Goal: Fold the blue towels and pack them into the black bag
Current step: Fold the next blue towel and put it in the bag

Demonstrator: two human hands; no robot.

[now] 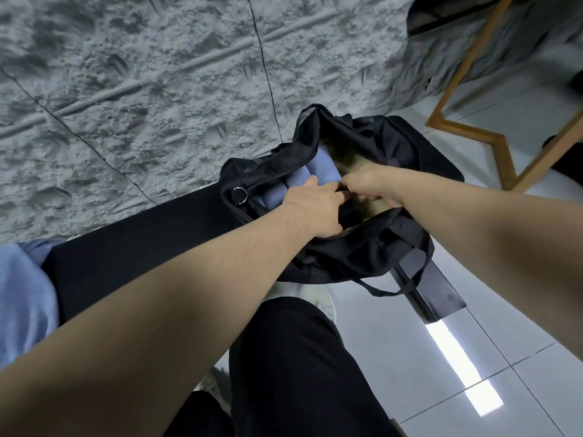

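On glossy floor tiles (pixel 520 367), both hands (pixel 315 209) grip the black bag (pixel 362 253); no writing legible.

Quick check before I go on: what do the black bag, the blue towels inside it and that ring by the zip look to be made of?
Black bag: soft matte woven fabric, likely nylon or canvas; it slumps and creases. Blue towels: soft, fuzzy cloth, likely microfibre or cotton; rounded folds, no shine. Ring: probably metal; it glints silver.
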